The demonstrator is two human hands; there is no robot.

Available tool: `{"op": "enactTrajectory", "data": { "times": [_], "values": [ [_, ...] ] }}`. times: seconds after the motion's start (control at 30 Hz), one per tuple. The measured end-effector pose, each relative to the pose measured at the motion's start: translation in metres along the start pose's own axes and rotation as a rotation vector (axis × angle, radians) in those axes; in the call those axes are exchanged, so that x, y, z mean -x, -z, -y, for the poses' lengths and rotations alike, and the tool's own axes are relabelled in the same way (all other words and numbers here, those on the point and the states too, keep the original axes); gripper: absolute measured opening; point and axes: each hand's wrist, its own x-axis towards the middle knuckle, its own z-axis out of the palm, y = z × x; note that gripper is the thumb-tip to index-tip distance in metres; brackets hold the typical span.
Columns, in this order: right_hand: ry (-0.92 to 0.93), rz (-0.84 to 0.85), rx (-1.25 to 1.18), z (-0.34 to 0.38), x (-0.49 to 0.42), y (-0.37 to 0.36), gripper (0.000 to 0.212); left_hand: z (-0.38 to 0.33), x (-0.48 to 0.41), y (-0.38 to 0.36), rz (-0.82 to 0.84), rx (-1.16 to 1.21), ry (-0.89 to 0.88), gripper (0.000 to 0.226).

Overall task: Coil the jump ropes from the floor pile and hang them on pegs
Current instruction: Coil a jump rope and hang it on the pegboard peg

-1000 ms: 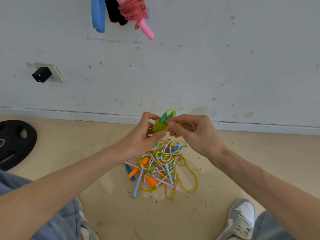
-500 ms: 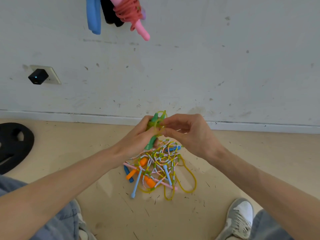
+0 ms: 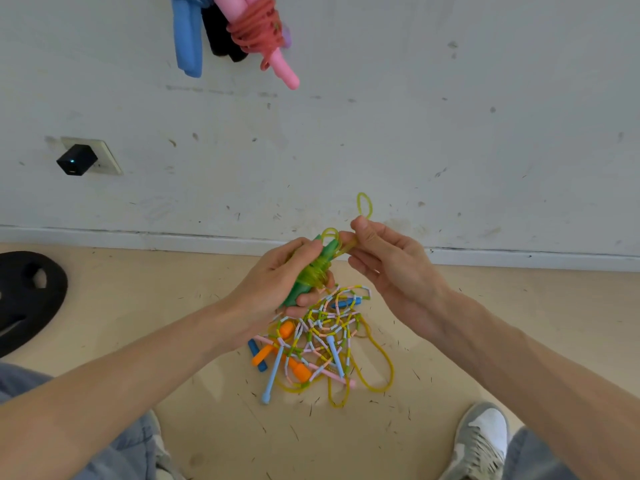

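Observation:
My left hand (image 3: 277,282) grips the green handles (image 3: 313,268) of a jump rope, with its yellow-green cord wound round them. My right hand (image 3: 391,268) pinches a loop of that cord (image 3: 364,204), which sticks up above my thumb. Below my hands a tangled pile of ropes (image 3: 322,341) lies on the floor, with orange, blue and pink handles and a beaded cord. Coiled ropes hang high on the wall: a red cord wound on pink handles (image 3: 263,32), a blue one (image 3: 188,39) and a black one (image 3: 221,36). The pegs themselves are hidden.
A black weight plate (image 3: 24,299) lies on the floor at the left. A black plug (image 3: 76,159) sits in a wall socket. My grey shoe (image 3: 479,441) is at the lower right, my jeans-clad knee (image 3: 69,455) at the lower left. The white wall meets the floor just behind my hands.
My right hand has moved right and pulled a cord loop up above the handles. The green handles now lie lengthwise in my left hand, with more cord wound round them.

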Motion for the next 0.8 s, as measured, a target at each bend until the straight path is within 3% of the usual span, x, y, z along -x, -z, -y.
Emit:
{"op": "enactTrajectory", "data": {
  "times": [0.1,0.23,0.37,0.47,0.8],
  "values": [
    [0.004,-0.020,0.009,-0.001,-0.001,-0.003,0.035,-0.001,0.000,-0.003,0.007,0.025,0.067,0.043],
    [0.040,-0.009,0.055,-0.004,-0.001,-0.005,0.029,-0.005,0.000,-0.004,-0.026,0.176,0.138,0.040],
    [0.195,-0.024,0.281,-0.004,0.000,-0.011,0.023,-0.012,-0.003,0.006,-0.072,0.280,0.103,0.045],
    [0.285,-0.021,0.393,-0.005,0.002,-0.014,0.022,-0.013,-0.004,0.009,-0.075,0.213,0.044,0.051],
    [0.458,0.004,0.576,-0.008,0.000,-0.016,0.024,-0.004,0.002,0.001,-0.221,-0.167,-0.155,0.024]
  ]
}}
